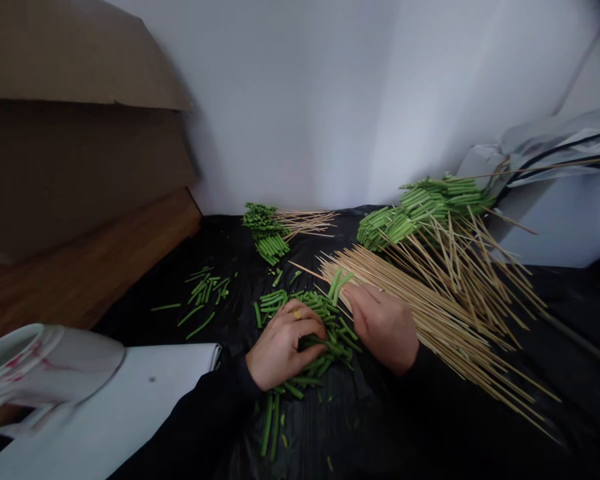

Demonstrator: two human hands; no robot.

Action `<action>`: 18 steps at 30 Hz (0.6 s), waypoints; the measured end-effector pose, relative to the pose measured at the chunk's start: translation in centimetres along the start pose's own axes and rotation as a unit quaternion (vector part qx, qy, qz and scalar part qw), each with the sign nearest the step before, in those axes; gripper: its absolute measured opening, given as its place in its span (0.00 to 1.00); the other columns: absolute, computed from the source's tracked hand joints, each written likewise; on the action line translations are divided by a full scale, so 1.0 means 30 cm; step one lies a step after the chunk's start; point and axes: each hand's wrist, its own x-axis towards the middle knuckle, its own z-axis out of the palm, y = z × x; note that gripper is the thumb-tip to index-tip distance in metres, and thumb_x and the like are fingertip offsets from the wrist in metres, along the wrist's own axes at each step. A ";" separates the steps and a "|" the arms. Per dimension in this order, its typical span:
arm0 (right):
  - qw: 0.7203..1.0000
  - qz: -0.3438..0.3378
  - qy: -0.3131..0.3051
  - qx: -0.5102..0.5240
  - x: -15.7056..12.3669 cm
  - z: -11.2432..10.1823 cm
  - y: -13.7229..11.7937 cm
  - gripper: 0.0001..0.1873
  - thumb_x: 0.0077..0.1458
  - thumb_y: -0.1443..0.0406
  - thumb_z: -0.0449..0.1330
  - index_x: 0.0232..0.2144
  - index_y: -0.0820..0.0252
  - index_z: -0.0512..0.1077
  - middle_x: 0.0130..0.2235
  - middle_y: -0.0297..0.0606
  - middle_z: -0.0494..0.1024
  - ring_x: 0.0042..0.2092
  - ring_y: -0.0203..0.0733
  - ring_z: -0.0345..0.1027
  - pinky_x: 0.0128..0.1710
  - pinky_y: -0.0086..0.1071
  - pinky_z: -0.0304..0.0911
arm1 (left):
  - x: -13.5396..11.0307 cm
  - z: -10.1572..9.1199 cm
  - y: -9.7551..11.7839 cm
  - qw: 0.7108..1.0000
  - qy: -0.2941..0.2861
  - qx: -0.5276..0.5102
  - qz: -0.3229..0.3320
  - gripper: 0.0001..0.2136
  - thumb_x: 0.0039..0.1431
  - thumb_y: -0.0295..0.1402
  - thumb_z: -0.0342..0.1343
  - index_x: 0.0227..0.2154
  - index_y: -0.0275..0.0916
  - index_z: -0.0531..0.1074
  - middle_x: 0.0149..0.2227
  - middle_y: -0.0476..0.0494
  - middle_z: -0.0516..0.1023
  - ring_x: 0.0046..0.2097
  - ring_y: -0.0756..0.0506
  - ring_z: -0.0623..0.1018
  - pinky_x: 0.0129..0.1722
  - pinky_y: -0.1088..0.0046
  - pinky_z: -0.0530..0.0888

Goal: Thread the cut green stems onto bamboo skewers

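While the left hand (287,343) curls over a heap of cut green beans (323,305) — grip hidden, can't tell — the right hand (387,327) pinches two slim bean lengths (336,285) by straight wooden skewers (445,323) on crinkled black plastic (315,427).

The bare left hand (287,340) hides part of the heap of cut green beans (323,305) beneath it. The bare right hand (387,328) covers part of the thin tan wooden skewers (450,323), its grip on two slender green bean lengths (335,285) mostly hidden. The left edge crops the pink-marked white mug (80,363) and brown cardboard box (80,160).
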 end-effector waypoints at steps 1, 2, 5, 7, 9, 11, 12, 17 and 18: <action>1.000 -0.001 0.000 0.000 0.001 -0.002 0.002 0.14 0.61 0.71 0.50 0.39 0.61 0.76 0.28 0.36 0.74 0.28 0.34 0.65 0.28 0.30 0.53 | 0.000 -0.001 -0.001 1.000 0.020 -0.017 -0.011 0.04 0.55 0.32 0.60 0.33 0.43 0.79 0.35 0.42 0.79 0.42 0.41 0.73 0.47 0.64 0.66; 1.000 -0.001 0.001 0.000 0.002 -0.004 0.004 0.14 0.62 0.71 0.50 0.39 0.62 0.76 0.28 0.36 0.74 0.28 0.34 0.66 0.29 0.30 0.54 | 0.001 -0.004 -0.005 0.998 0.048 -0.038 -0.029 0.03 0.55 0.32 0.61 0.32 0.43 0.79 0.34 0.42 0.79 0.41 0.42 0.73 0.46 0.65 0.66; 1.000 0.006 0.012 -0.002 0.004 -0.011 0.009 0.14 0.62 0.70 0.50 0.41 0.61 0.76 0.28 0.36 0.75 0.29 0.34 0.66 0.29 0.30 0.54 | 0.003 -0.019 -0.031 0.975 0.158 -0.111 -0.107 0.03 0.52 0.33 0.64 0.31 0.42 0.80 0.32 0.43 0.80 0.37 0.43 0.75 0.42 0.68 0.68; 1.000 0.004 0.016 0.003 0.004 -0.014 0.008 0.14 0.62 0.70 0.50 0.41 0.61 0.75 0.29 0.36 0.76 0.30 0.34 0.67 0.30 0.29 0.55 | 0.005 -0.032 -0.056 0.948 0.219 -0.164 -0.161 0.07 0.50 0.34 0.65 0.34 0.40 0.81 0.35 0.42 0.81 0.37 0.43 0.76 0.41 0.70 0.69; 1.000 -0.001 0.012 0.011 0.000 -0.015 0.002 0.13 0.61 0.71 0.50 0.41 0.62 0.75 0.30 0.37 0.76 0.30 0.34 0.67 0.30 0.29 0.55 | 0.009 -0.045 -0.082 0.915 0.255 -0.236 -0.205 0.11 0.49 0.35 0.66 0.36 0.38 0.81 0.35 0.41 0.82 0.37 0.44 0.77 0.41 0.71 0.71; 1.000 -0.010 0.003 0.017 -0.006 -0.014 -0.009 0.13 0.61 0.72 0.51 0.41 0.62 0.75 0.30 0.36 0.76 0.30 0.34 0.67 0.30 0.29 0.55 | 0.011 -0.056 -0.102 0.867 0.272 -0.340 -0.241 0.13 0.48 0.37 0.67 0.36 0.36 0.81 0.33 0.41 0.82 0.35 0.46 0.78 0.39 0.73 0.72; 1.000 -0.017 -0.002 0.018 -0.009 -0.014 -0.015 0.13 0.61 0.72 0.50 0.41 0.62 0.75 0.30 0.36 0.75 0.30 0.34 0.66 0.30 0.30 0.54 | 0.012 -0.061 -0.108 0.839 0.274 -0.395 -0.255 0.13 0.48 0.38 0.67 0.36 0.36 0.80 0.33 0.41 0.82 0.35 0.47 0.79 0.38 0.74 0.73; 0.998 -0.054 -0.022 -0.003 -0.020 -0.012 -0.036 0.14 0.61 0.71 0.50 0.41 0.62 0.75 0.26 0.34 0.71 0.26 0.36 0.61 0.28 0.33 0.49 | 0.015 -0.079 -0.115 0.747 0.260 -0.547 -0.275 0.10 0.51 0.31 0.66 0.36 0.34 0.78 0.39 0.40 0.82 0.38 0.49 0.80 0.37 0.78 0.75; 0.998 -0.058 -0.024 -0.007 -0.020 -0.012 -0.038 0.14 0.61 0.71 0.50 0.40 0.61 0.75 0.26 0.34 0.71 0.26 0.36 0.60 0.27 0.34 0.48 | 0.015 -0.081 -0.116 0.739 0.261 -0.557 -0.274 0.09 0.52 0.30 0.65 0.37 0.34 0.78 0.39 0.39 0.82 0.39 0.49 0.80 0.37 0.79 0.75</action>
